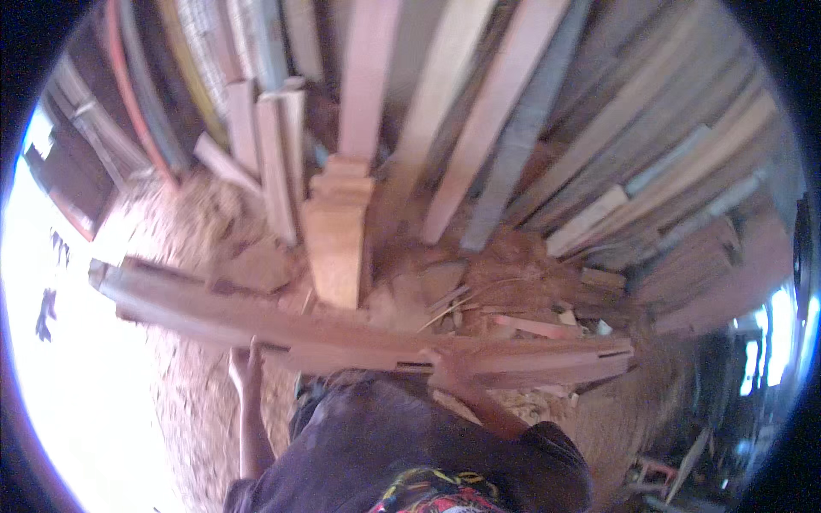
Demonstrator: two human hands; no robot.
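Glare whitens the far left, and beside it the long beams (pixel 342 339), lying together as one load, begin with their ends slightly staggered. They run right across the person's front, above the sawdust-strewn floor (pixel 184 389), with dark slots cut along the near side. The left hand (pixel 245 369) comes up to the near edge, just beside the leftmost slot; its fingers (pixel 254 349) touch the wood there, partly lost against it, so how far they are open cannot be told. Beyond the beams, planks (pixel 372 85) lean in a row, and a stepped orange-brown block (pixel 338 244) stands in front of them. Nearer, the dark shirt (pixel 359 445) comes close to the middle of the beams. Just right of the middle slot, the right hand (pixel 451 374) lies over the beams, its fingers bent onto the wood and holding it, though blur hides each fingertip. Past it, offcuts (pixel 539 326) litter the floor behind the beams, whose right ends stop near another slot. More boards (pixel 684 205) slant at the far right.
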